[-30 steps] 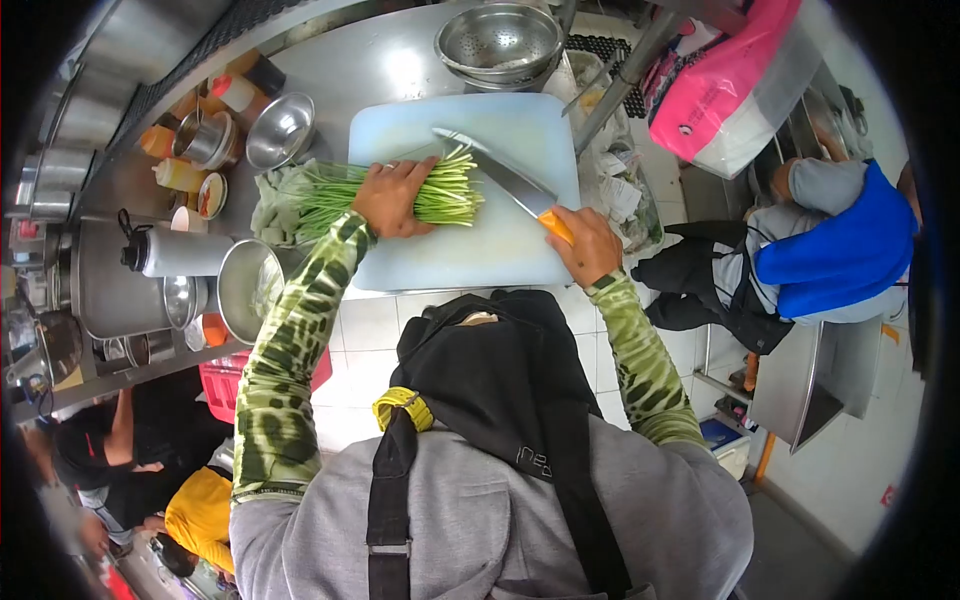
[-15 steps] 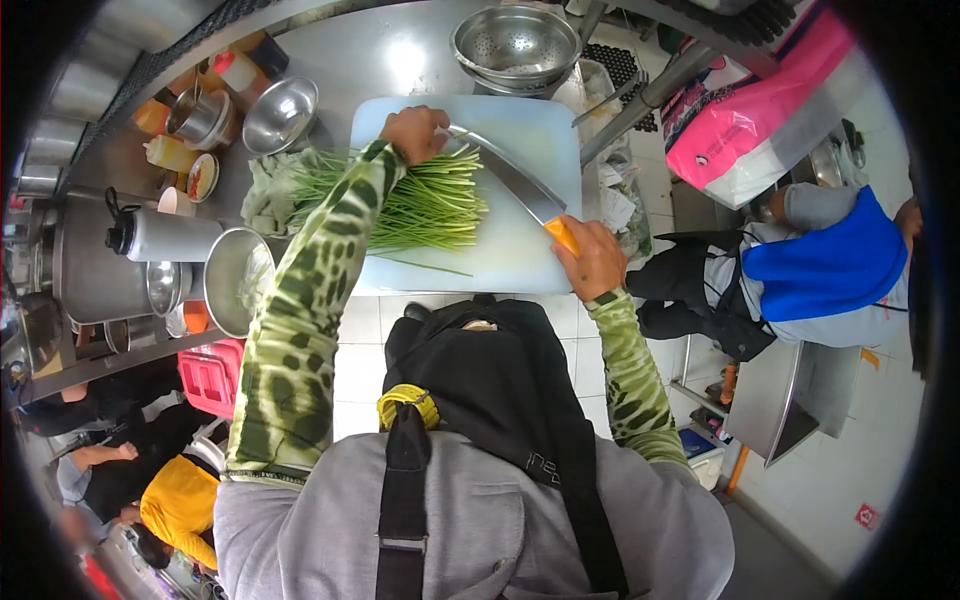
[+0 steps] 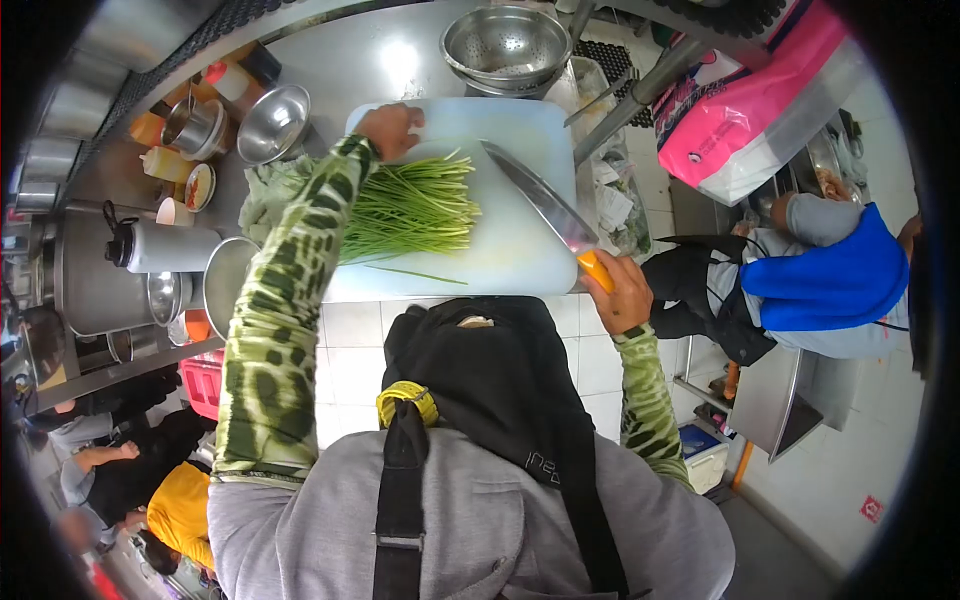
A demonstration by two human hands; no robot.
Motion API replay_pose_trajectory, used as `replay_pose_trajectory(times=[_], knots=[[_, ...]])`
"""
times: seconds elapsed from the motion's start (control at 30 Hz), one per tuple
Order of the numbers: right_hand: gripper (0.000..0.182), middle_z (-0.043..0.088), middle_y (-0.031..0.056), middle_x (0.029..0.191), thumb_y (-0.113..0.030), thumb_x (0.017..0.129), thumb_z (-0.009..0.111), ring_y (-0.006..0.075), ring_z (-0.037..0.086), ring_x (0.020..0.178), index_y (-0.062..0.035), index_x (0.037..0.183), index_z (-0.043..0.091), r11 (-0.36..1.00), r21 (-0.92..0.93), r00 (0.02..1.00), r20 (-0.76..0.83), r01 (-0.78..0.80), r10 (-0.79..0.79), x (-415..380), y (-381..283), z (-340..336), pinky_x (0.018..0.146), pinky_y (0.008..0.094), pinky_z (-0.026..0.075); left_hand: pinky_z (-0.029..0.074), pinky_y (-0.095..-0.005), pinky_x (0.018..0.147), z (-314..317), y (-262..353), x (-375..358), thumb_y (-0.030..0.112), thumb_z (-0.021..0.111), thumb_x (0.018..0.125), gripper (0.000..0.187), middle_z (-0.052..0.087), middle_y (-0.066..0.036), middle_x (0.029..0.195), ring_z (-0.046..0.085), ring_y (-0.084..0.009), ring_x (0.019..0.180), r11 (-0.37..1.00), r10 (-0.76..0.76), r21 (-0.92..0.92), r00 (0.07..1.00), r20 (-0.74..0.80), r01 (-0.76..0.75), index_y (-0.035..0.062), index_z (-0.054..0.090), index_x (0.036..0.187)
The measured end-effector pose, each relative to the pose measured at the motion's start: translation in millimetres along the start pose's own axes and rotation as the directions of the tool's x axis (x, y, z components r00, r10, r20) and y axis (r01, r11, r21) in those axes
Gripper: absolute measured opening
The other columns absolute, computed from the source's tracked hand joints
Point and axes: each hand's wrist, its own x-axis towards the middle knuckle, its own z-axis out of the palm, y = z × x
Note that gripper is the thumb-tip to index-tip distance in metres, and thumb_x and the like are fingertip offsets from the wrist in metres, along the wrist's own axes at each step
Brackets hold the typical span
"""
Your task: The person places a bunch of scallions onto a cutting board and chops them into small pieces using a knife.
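Note:
A thick bunch of green chives (image 3: 420, 205) lies across the white cutting board (image 3: 530, 125), pale cut ends facing right. One loose stalk (image 3: 415, 273) rests near the board's front edge. My left hand (image 3: 390, 132) is over the far left of the board, just beyond the bunch, its fingers bent but apart and holding nothing I can see. The left sleeve hides part of the stalks. In my right hand (image 3: 622, 295), at the board's right front corner, is the orange handle of a kitchen knife (image 3: 535, 195). Its blade slants up and left, apart from the chives.
A green cloth (image 3: 268, 200) lies left of the board. Metal bowls (image 3: 275, 123), a white bottle (image 3: 170, 248) and sauce containers stand farther left. Behind the board sits a colander (image 3: 507, 45). A person with a blue cloth (image 3: 835, 268) works at the right.
My right hand has drawn the knife right and toward me, away from the chives. My left hand has shifted slightly left, off the blade's tip area.

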Motion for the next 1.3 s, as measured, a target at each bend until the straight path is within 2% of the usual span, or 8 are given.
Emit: replay_pose_trajectory(times=[0.3,0.4,0.53,0.73,1.03,1.13,1.23,1.3], knots=[[0.047,0.064,0.0136,0.099,-0.024,0.086,0.077,0.0357,0.061,0.094,-0.0066,0.127,0.065,0.998,-0.025,0.996,-0.068,-0.059,0.057,11.2,-8.6,25.3,0.081,0.0451,0.051,0.054,-0.0486,0.078,-26.5,19.5,-0.7,0.014,0.066,0.083,0.012,0.071,-0.013,0.093,0.069,-0.0358,0.089,0.965,-0.066,0.260,0.910,0.410,-0.047,0.0157,0.072,0.093],[0.048,0.063,0.0128,0.099,-0.022,0.085,0.078,0.0345,0.061,0.094,-0.0068,0.128,0.065,0.995,-0.096,0.995,-0.099,-0.009,-0.001,13.6,-9.5,32.4,0.081,0.0446,0.051,0.054,-0.0488,0.079,-18.6,-17.5,-7.2,0.015,0.065,0.085,0.014,0.072,-0.015,0.095,0.069,-0.0367,0.090,0.975,0.198,0.054,0.951,0.237,-0.216,0.0123,0.072,0.096],[0.049,0.063,0.0109,0.097,-0.020,0.083,0.079,0.0324,0.061,0.093,-0.0079,0.128,0.064,0.984,-0.174,0.984,-0.172,0.023,-0.053,17.3,-15.3,35.7,0.081,0.0425,0.051,0.053,-0.0494,0.083,-24.8,2.9,-16.4,0.016,0.063,0.090,0.019,0.071,-0.019,0.098,0.067,-0.0399,0.093,0.999,0.019,0.043,0.986,0.167,-0.026,0.0077,0.070,0.106],[0.049,0.063,0.0104,0.099,-0.019,0.082,0.081,0.0304,0.061,0.092,-0.0061,0.126,0.066,0.969,-0.228,0.953,-0.258,0.099,-0.158,18.4,-22.6,28.1,0.081,0.0409,0.050,0.050,-0.0490,0.094,15.2,27.3,-11.2,0.022,0.059,0.097,0.030,0.066,-0.023,0.116,0.063,-0.0420,0.109,0.993,0.113,-0.025,0.992,0.051,-0.112,0.0021,0.066,0.119],[0.044,0.065,0.0133,0.101,-0.016,0.084,0.080,0.0309,0.063,0.088,-0.0031,0.124,0.066,0.987,-0.103,0.920,-0.360,0.127,-0.156,11.9,-49.2,5.8,0.077,0.0392,0.051,0.046,-0.0520,0.088,-17.2,67.2,-19.7,0.044,0.037,0.108,0.055,0.065,-0.026,0.095,0.061,-0.0449,0.097,0.990,0.065,-0.136,0.939,0.337,-0.019,-0.0038,0.063,0.097],[0.042,0.066,0.0133,0.103,-0.011,0.092,0.072,0.0246,0.064,0.084,-0.0001,0.131,0.061,0.946,0.311,0.978,-0.208,0.092,-0.027,9.7,-52.7,1.4,0.074,0.0352,0.053,0.047,-0.0500,0.093,-23.2,70.3,-26.6,0.047,0.041,0.107,0.056,0.065,-0.027,0.109,0.062,-0.0451,0.106,0.991,0.064,-0.128,0.952,0.299,-0.027,-0.0028,0.063,0.114],[0.041,0.067,0.0133,0.102,-0.011,0.100,0.058,0.0173,0.063,0.080,0.0025,0.139,0.051,0.496,0.851,0.976,0.077,-0.170,0.204,0.0,-58.0,9.8,0.074,0.0303,0.054,0.039,-0.0537,0.109,-41.1,86.9,-47.8,0.060,0.054,0.098,0.075,0.054,-0.028,0.139,0.053,-0.0455,0.128,0.998,0.000,-0.056,0.974,0.225,0.013,0.0029,0.049,0.146],[0.042,0.066,0.0130,0.101,-0.014,0.104,0.052,0.0148,0.062,0.079,0.0036,0.141,0.047,0.313,0.917,0.964,0.199,-0.247,0.175,1.2,-53.3,5.4,0.074,0.0289,0.054,0.033,-0.0575,0.114,-58.1,105.9,-74.1,0.070,0.062,0.086,0.093,0.047,-0.028,0.148,0.045,-0.0463,0.136,0.993,0.074,0.079,0.991,0.113,-0.083,0.0056,0.043,0.151]])
